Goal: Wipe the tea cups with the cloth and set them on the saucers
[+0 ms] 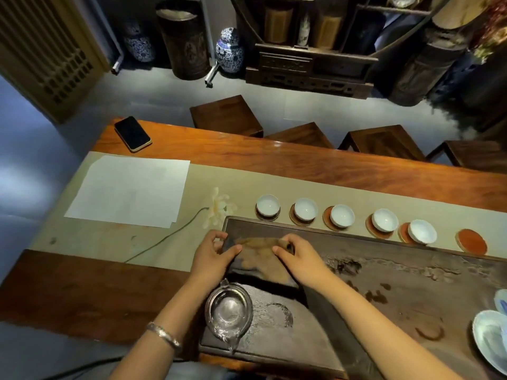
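Observation:
Several white tea cups stand in a row beyond the dark tea tray (411, 270), each on a red-brown saucer; the leftmost cup (268, 205) sits centred, the rightmost cup (422, 231) hangs off its saucer's right side. One saucer (471, 241) at the far right end is bare. A brown cloth (260, 256) lies on the tray's far left corner. My left hand (214, 249) pinches its left edge and my right hand (295, 255) pinches its right edge, with the cloth spread between them.
A glass pitcher (229, 311) stands on the tray near my left forearm. A white flower (219, 207) with a long stem, paper sheets (129, 190) and a phone (132, 133) lie to the left. A pale bowl (491, 338) sits at the right edge. Wooden stools stand behind the table.

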